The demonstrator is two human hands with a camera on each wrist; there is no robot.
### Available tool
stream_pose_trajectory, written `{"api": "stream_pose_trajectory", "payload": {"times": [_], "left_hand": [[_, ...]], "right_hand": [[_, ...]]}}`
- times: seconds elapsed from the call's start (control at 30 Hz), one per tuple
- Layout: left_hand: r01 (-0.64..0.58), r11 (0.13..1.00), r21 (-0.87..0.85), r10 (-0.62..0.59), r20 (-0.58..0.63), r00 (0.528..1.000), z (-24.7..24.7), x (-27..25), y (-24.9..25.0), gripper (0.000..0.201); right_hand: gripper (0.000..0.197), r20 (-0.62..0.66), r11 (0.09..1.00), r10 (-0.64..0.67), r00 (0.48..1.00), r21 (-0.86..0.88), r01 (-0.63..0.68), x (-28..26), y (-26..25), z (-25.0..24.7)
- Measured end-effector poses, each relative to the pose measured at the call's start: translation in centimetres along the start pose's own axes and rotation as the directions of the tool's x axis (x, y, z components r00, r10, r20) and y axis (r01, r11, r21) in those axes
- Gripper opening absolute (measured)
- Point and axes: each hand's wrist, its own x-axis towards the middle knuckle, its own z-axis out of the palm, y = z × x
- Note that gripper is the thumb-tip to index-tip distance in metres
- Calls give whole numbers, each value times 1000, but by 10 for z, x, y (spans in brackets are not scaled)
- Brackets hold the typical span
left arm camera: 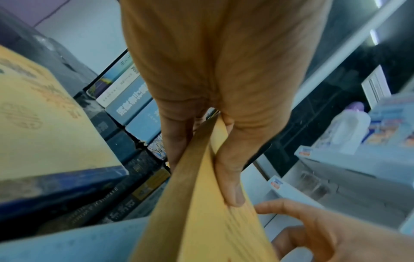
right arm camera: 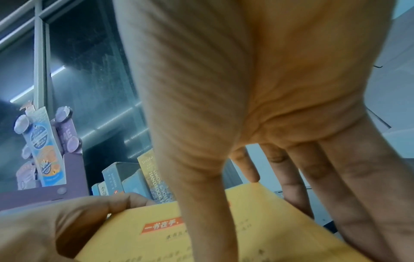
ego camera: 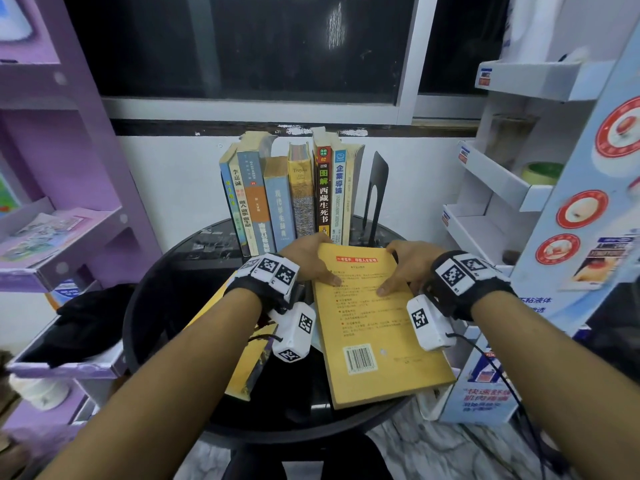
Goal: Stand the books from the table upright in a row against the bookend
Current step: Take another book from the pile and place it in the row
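A yellow book [ego camera: 374,323] lies back cover up, barcode toward me, over the round black table [ego camera: 162,306]. My left hand [ego camera: 308,261] grips its far left corner, thumb [left arm camera: 233,193] on the cover and fingers underneath. My right hand [ego camera: 405,268] holds the far right corner, thumb [right arm camera: 208,221] on top and fingers spread past the edge. Behind the book, several books [ego camera: 287,199] stand upright in a row, with the black bookend [ego camera: 375,192] at their right end. Another yellow book [ego camera: 242,362] lies flat under my left forearm.
A purple shelf unit [ego camera: 52,244] stands close on the left, with a black cloth [ego camera: 83,323] on a lower shelf. White and blue display racks [ego camera: 502,188] crowd the right side. A wall and a dark window [ego camera: 242,46] lie behind the books.
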Motion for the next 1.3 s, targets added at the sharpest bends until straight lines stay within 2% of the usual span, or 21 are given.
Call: {"api": "stream_pose_trajectory", "payload": {"times": [0.1, 0.2, 0.33, 0.43, 0.53, 0.67, 0.8, 0.9, 1.03, 1.1, 1.17, 1.3], "left_hand": [[-17, 989, -146, 11, -39, 999, -3, -1, 0, 72], [-64, 970, -233, 44, -90, 995, -8, -1, -1, 68], [-104, 915, -390, 36, -178, 983, -16, -1, 0, 70], [-158, 804, -573, 22, -237, 971, -20, -1, 4, 65], [-233, 673, -702, -4, -319, 948, -25, 1, 9, 50], [-355, 561, -748, -10, -434, 901, -32, 2, 16, 32], [-452, 507, -733, 23, -513, 858, -44, -1, 21, 29], [-501, 466, -729, 58, -540, 840, -51, -4, 22, 33], [-512, 420, -749, 99, -523, 847, -49, -3, 15, 40], [-498, 383, -778, 113, -496, 861, -47, -2, 12, 44], [-495, 348, -796, 134, -480, 867, -46, -1, 10, 42], [-479, 330, -813, 190, -440, 878, -45, -1, 9, 33]], "right_hand": [[85, -32, 998, 23, 999, 56, -21, -1, -2, -1], [105, -33, 986, 24, 999, 168, -18, 0, -3, -5], [109, -89, 963, -8, 996, 266, 31, -6, -8, -16], [110, -174, 950, -28, 984, 302, 80, -9, -14, -25], [98, -291, 925, -56, 955, 346, 160, -11, -21, -30], [81, -510, 908, -127, 851, 284, 307, -9, -31, -31], [74, -667, 865, -208, 715, 216, 453, -8, -38, -29], [69, -736, 814, -243, 632, 200, 546, -10, -40, -27], [57, -768, 757, -291, 570, 180, 629, -18, -39, -27], [47, -763, 730, -327, 558, 172, 662, -27, -37, -31], [37, -736, 707, -369, 568, 175, 686, -36, -34, -38], [29, -611, 699, -444, 656, 221, 680, -48, -32, -53]]}}
